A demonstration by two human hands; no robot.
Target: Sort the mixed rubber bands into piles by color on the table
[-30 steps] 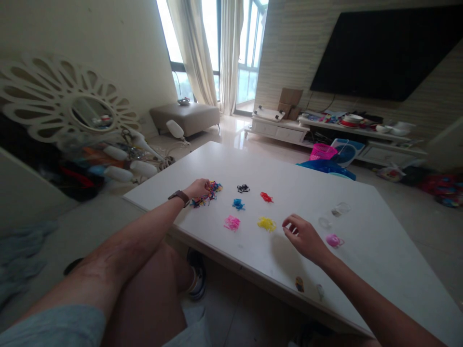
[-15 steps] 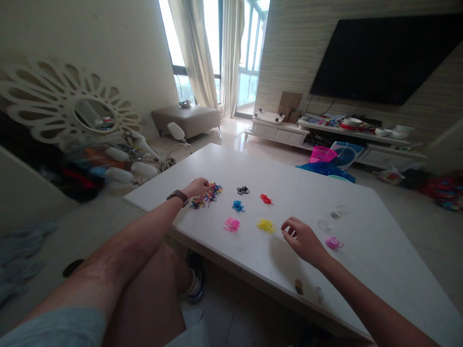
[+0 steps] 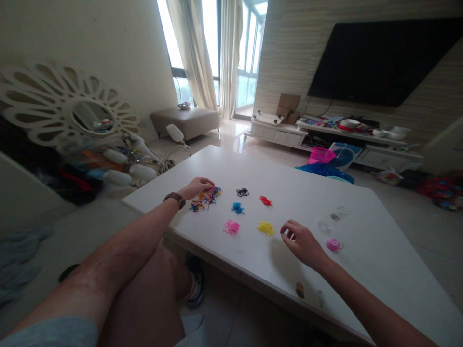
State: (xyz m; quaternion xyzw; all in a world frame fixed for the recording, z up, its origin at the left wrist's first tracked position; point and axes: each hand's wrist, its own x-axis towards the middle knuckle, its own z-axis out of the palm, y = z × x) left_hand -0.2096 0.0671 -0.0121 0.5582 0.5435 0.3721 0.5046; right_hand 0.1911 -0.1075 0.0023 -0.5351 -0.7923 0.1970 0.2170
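Note:
My left hand (image 3: 198,187) rests at the top edge of a mixed heap of coloured bands (image 3: 205,200), its fingers pressed together over it; what they grip, if anything, is too small to tell. My right hand (image 3: 297,238) hovers with curled, parted fingers and nothing between them, just right of a yellow pile (image 3: 266,228). Between the hands lie small sorted piles: black (image 3: 242,192), blue (image 3: 238,208), red (image 3: 265,201) and pink (image 3: 231,227). A purple-pink bundle (image 3: 333,245) is beyond my right wrist.
On the white table (image 3: 231,164), a clear container (image 3: 340,213) and a clear round piece (image 3: 324,225) lie at the right. A small brown-yellow object (image 3: 300,289) sits near the front edge. A pink basket (image 3: 321,155) stands behind the table.
My left hand has shifted slightly right along the heap's top edge, with its fingers now reaching over the bands. My right hand has barely moved.

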